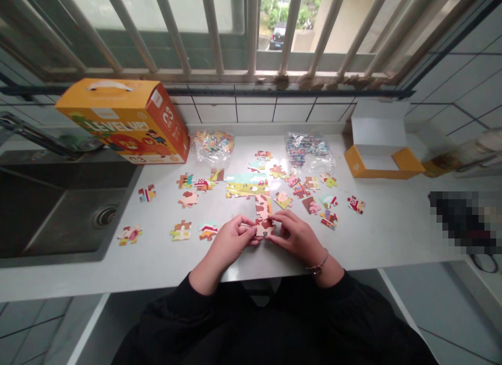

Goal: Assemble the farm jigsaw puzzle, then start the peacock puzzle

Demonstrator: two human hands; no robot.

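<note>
A brown-and-pink spotted puzzle piece lies at the near end of a partly joined puzzle, whose joined pieces show a green field scene. My left hand pinches the left edge of that piece between thumb and fingers. On the opposite edge, the thumb and index finger of my right hand close on the same piece. Directly above it sits another spotted piece, in line with the joined part. Whether the held piece is fully locked to it, I cannot tell.
Several loose pieces lie right of the puzzle, and others lie left. Behind are two bags of pieces, an orange box and an open small box. A sink borders the counter's left.
</note>
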